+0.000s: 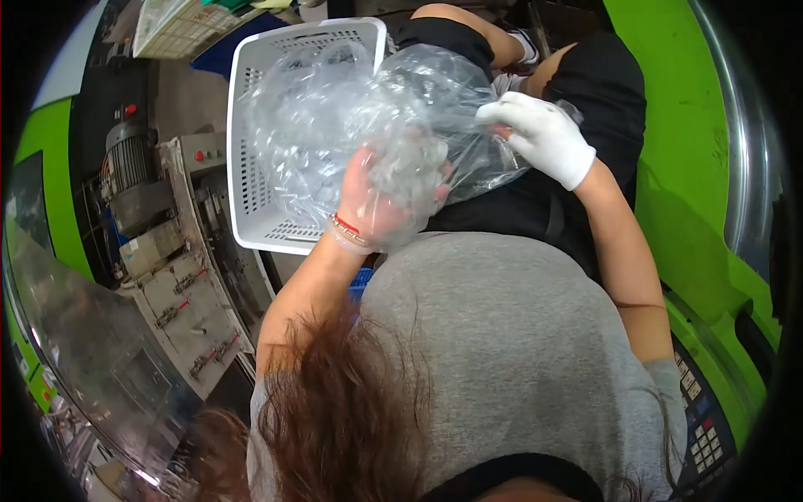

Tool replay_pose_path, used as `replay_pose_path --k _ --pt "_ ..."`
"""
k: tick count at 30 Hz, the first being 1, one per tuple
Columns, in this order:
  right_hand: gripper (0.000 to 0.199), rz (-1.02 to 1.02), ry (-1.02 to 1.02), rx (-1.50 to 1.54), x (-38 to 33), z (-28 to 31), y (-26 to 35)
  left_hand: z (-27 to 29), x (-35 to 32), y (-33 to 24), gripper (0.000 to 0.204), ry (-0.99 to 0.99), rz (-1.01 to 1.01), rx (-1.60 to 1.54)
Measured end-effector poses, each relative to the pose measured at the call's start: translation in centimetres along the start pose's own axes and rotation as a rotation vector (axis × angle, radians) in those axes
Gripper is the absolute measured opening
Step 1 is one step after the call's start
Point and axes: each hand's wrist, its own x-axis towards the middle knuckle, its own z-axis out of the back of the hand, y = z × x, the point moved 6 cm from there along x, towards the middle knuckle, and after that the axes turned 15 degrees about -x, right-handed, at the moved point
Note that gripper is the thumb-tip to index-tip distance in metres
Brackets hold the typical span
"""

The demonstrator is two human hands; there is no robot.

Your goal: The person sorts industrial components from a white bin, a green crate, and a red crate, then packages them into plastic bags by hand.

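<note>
A large clear plastic bag (452,92) spreads over my lap and across a white perforated plastic basket (237,197). My left hand (368,201), bare with a red-and-light bracelet at the wrist, is behind or inside the clear film. Its fingers curl around a clump of small clear plastic pieces (408,163); their exact kind is blurred by the film. My right hand (548,138) wears a white glove with bare fingertips showing. It pinches the gathered edge of the bag on the right. More transparent film and pieces fill the basket.
Green machine panels (686,151) stand close on the right, with a keypad (703,418) at lower right. On the left are an electric motor (128,163) and a metal cabinet (188,314) with red-handled valves. A cream crate (180,25) sits beyond the basket.
</note>
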Motion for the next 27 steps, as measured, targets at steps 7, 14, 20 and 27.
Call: replay_pose_path --k 7,14,20,27 --pt "0.033 -0.035 0.133 0.167 0.5 -0.2 1.1 0.7 0.8 0.6 0.042 0.025 0.001 -0.049" --pt "0.026 -0.26 0.182 0.361 -1.2 -2.5 -1.9 3.4 1.6 -1.8 0.045 -0.081 -0.057 0.07" --pt "0.034 -0.097 0.273 0.022 1.8 -4.9 2.1 3.5 -0.2 -2.1 0.043 -0.254 -0.151 0.348" --pt "0.023 -0.071 0.209 0.31 3.4 -5.6 3.3 3.4 -1.2 -2.4 0.047 -0.303 -0.275 0.523"
